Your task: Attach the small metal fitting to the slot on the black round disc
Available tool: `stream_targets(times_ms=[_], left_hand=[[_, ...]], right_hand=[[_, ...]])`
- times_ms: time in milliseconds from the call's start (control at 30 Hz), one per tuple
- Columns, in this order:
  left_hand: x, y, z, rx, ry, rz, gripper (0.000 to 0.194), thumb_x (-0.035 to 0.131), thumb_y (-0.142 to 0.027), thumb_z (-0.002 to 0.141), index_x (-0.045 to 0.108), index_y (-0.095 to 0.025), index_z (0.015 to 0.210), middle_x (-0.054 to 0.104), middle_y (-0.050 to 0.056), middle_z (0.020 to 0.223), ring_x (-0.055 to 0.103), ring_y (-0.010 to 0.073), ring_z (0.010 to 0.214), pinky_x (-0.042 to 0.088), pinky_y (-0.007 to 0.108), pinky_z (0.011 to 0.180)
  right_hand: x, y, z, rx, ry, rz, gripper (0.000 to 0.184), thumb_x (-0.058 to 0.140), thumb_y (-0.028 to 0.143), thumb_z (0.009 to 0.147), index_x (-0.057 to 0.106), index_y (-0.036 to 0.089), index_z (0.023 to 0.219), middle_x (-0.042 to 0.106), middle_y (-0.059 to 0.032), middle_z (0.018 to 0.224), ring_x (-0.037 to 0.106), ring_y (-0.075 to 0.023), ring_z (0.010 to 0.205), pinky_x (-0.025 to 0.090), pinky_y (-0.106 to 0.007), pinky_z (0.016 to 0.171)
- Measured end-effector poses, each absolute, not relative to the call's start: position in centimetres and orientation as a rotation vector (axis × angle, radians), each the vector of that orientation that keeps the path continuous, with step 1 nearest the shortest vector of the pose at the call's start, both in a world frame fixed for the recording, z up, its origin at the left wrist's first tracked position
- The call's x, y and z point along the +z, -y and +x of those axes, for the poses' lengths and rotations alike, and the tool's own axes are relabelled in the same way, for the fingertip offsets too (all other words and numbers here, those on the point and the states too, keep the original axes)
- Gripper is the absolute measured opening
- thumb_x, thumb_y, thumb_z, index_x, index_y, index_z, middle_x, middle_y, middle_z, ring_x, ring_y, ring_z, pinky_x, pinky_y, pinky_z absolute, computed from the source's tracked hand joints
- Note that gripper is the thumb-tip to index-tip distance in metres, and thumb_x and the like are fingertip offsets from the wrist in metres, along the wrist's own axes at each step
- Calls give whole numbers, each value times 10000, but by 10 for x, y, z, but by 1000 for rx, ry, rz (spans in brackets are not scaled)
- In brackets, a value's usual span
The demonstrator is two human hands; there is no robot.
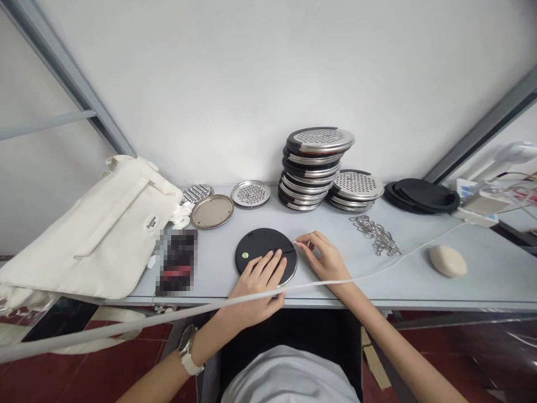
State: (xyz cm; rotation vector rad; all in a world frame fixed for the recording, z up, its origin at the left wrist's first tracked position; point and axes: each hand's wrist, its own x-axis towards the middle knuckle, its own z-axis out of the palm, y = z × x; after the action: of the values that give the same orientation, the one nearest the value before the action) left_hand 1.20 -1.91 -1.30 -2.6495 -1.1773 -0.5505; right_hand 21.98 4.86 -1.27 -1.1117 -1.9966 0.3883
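A round black disc [255, 240] lies on the table in front of me, with a small green-and-white sticker near its left side. My left hand [258, 285] rests flat over the disc's lower part, fingers stretched out. At the disc's right edge, my right hand [321, 257] pinches a small metal wire loop [294, 242] between thumb and fingertips. Whether the loop is hooked into the disc cannot be made out. Farther right is a loose pile of similar metal wire loops [375, 235].
Behind the disc stand a tall stack of round graters [312, 173] and a lower stack [356, 190]. Black discs [423, 196], a cream oval object [447, 261], loose metal plates [212, 212] and a white bag [92, 235] surround the work area. A white cable [201, 308] crosses the view.
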Motion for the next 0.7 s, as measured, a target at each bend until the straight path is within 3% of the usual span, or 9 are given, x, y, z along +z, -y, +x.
stream_targets(times_ms=[200, 467, 700], left_hand=[[-14, 19, 12, -558, 1180, -2642, 564, 473, -285, 876, 376, -97, 1399, 376, 143, 1448, 321, 266, 1352, 321, 404, 1058], [-14, 18, 12, -532, 1175, -2660, 564, 466, -291, 881, 372, -95, 1402, 381, 149, 1444, 313, 272, 1355, 319, 413, 1059], [-14, 19, 13, -568, 1177, -2635, 565, 464, -276, 876, 367, -100, 1404, 376, 142, 1447, 340, 262, 1342, 330, 404, 1053]], right_hand=[[-15, -48, 217, 478, 2008, -1049, 175, 430, 230, 942, 586, 212, 1020, 612, -80, 911, 597, -197, 780, 507, -339, 719], [-13, -47, 216, 534, 2093, -1024, 235, 393, 175, 944, 573, 217, 1089, 594, -83, 926, 603, -206, 855, 508, -345, 760], [-12, -43, 215, 576, 2092, -1057, 205, 455, 204, 917, 550, 196, 1098, 563, -31, 779, 547, -163, 651, 489, -300, 635]])
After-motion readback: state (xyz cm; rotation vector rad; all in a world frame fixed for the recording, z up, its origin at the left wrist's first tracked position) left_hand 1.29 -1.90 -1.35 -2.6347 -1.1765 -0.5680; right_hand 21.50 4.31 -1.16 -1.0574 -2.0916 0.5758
